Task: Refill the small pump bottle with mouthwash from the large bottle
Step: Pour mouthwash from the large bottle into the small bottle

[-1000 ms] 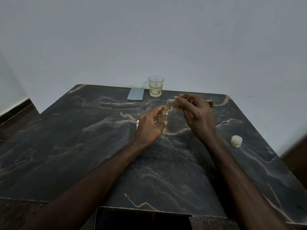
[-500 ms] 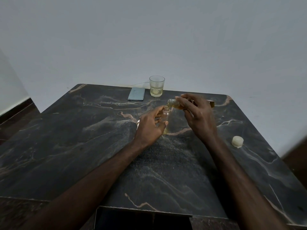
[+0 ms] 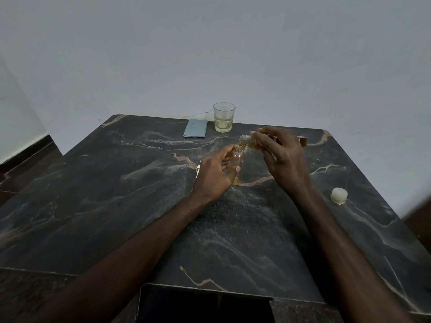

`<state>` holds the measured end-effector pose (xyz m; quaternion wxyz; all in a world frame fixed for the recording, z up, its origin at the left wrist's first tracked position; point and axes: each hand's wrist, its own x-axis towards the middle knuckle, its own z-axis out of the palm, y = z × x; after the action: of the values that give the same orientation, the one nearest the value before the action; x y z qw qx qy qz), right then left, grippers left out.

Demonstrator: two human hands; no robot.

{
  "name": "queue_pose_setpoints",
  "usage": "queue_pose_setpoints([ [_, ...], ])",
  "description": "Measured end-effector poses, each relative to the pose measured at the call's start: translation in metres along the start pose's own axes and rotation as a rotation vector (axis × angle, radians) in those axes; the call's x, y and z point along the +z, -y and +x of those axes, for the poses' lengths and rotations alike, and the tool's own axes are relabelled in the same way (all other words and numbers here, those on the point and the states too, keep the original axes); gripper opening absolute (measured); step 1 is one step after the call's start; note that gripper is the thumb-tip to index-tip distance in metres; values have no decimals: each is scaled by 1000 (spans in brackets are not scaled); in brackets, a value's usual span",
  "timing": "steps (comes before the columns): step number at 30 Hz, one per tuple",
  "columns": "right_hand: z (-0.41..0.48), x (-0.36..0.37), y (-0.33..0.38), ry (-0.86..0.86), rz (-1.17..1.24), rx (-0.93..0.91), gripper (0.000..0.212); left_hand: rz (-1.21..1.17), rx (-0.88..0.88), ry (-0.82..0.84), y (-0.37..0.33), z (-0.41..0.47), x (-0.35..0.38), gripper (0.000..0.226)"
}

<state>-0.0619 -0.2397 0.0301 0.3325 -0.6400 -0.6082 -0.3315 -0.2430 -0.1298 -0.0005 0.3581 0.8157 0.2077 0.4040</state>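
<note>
the small pump bottle [image 3: 238, 159] stands upright on the dark marbled table [image 3: 116, 194] near its middle, a clear little bottle with its neck open and a thin layer of yellowish liquid at its base.

head view: the left hand [image 3: 215, 176] is wrapped around the small bottle from the left side, fingers curled about its body and thumb near the neck, holding it steady on the tabletop. something white peeks out from behind the left hand at its left edge; what it is cannot be told. the right hand [image 3: 283, 159] grips the large bottle [image 3: 250, 143], which lies tipped almost level, its open mouth pointing left and sitting just above the small bottle's neck. amber liquid shows inside the large bottle near its mouth, and its far end juts out past the right hand toward the right. whether a stream is running between the 2 mouths is too small to tell.

well to the right of the hands, 1 pale round cap [image 3: 338, 195] sits alone on the table. at the far edge of the table a clear drinking glass [image 3: 224, 117] stands upright with a little pale yellow liquid in its bottom. just beside it on the left lies a flat grey-blue rectangular object [image 3: 195, 128]. behind the table rises a plain pale wall [image 3: 210, 54].
</note>
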Motion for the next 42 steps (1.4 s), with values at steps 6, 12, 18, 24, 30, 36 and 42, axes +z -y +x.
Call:
queue_pose_setpoints([
  [6, 0, -1, 1, -3, -7, -9, 50, 2, 9, -4, -1, -1, 0, 59],
  [12, 0, 0, 0, 3, -7, -10, 51, 24, 13, -2, 0, 0, 0, 59],
  [18, 0, -2, 1, 5, -1, -9, 52, 21, 1, 0, 0, 0, 0, 59],
  [24, 0, -2, 0, 9, -1, -8, 51, 10, 7, -1, -1, 0, 0, 58],
  [30, 0, -3, 2, -6, 2, -16, 49, 9, 10, 6, 0, -1, 0, 58],
  [36, 1, -3, 3, -8, -6, -15, 49, 0, 2, 2, -1, 0, 0, 58],
  [42, 1, -3, 2, -1, -7, -16, 49, 11, 2, -6, 0, 0, 0, 57],
])
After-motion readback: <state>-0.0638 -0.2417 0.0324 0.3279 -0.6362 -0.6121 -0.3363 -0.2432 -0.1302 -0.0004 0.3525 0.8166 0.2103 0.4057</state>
